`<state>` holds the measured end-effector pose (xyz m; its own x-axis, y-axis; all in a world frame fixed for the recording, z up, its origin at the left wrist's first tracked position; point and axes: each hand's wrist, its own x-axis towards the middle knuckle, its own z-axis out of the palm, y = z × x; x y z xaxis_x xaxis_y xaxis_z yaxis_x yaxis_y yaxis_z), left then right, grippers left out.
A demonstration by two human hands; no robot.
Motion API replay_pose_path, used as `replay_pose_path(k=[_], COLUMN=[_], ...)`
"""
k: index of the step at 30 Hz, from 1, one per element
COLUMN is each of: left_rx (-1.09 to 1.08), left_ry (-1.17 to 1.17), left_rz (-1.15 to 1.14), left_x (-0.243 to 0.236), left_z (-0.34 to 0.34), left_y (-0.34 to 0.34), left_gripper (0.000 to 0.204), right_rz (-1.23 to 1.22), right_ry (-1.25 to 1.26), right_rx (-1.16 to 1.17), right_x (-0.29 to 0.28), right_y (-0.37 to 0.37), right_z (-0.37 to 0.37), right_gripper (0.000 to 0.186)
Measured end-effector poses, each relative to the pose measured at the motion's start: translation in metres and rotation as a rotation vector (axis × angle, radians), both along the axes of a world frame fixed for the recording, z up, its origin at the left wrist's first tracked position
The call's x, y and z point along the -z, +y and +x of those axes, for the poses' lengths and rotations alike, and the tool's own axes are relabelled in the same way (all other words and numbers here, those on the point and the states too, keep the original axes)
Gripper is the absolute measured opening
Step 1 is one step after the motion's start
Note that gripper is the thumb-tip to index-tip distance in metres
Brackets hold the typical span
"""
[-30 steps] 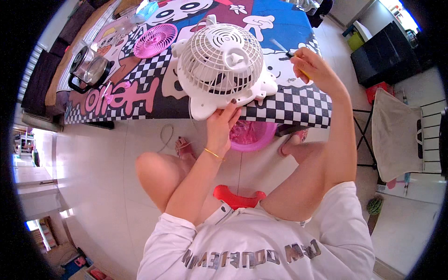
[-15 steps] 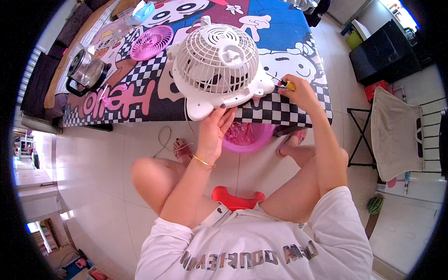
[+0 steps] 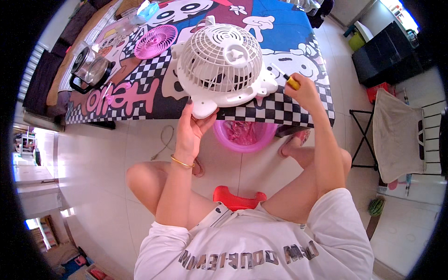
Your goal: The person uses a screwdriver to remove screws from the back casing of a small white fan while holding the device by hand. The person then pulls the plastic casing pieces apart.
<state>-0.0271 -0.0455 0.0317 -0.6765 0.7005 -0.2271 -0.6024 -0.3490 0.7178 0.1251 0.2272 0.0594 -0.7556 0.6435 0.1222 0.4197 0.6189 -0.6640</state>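
- Below, at 6 o'clock from the white fan [image 3: 233, 58], a pink basin [image 3: 252, 147] sits partly under the table [image 3: 291, 32], holding reddish-pink contents [image 3: 240, 133] too unclear to name.
- At 9 o'clock, a glass pitcher [image 3: 96, 70] with a black handle stands near the table's left side; I cannot tell whether it holds liquid.
- At 11 o'clock, white tissue pokes from a light-blue tissue pack [image 3: 148, 12].
- At 10 o'clock, a pink grille [image 3: 156, 41] lies just beside the fan, a narrow gap between them.
- The fan rests dome upward, its base lobe [image 3: 204, 109] reaching the near edge.
- At 7 o'clock, the left hand [image 3: 190, 133] grasps that lobe between thumb and fingers.
- At 4 o'clock, the right hand [image 3: 304, 93] is wrapped round a screwdriver [image 3: 293, 83], blade toward 10 o'clock.
- Checkered cloth [image 3: 277, 109] stretches from fan to right corner.
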Motion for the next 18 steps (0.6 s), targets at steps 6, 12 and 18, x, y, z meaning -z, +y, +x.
replay_pose_path(k=[6, 12, 18], left_rx=[0.122, 0.287, 0.339], left_ry=[0.196, 0.161, 0.116], left_rz=[-0.154, -0.164, -0.139], left_x=[-0.005, 0.006, 0.017], left_z=[-0.001, 0.021, 0.028], left_y=[-0.002, 0.015, 0.027], left_gripper=[0.032, 0.033, 0.033], right_rz=[-0.206, -0.408, -0.56], right_ry=[0.18, 0.355, 0.379], right_rx=[-0.024, -0.21, -0.278], right_x=[-0.016, -0.028, -0.034], right_y=[-0.005, -0.019, -0.038], right_z=[0.003, -0.005, -0.015], right_gripper=[0.013, 0.008, 0.01])
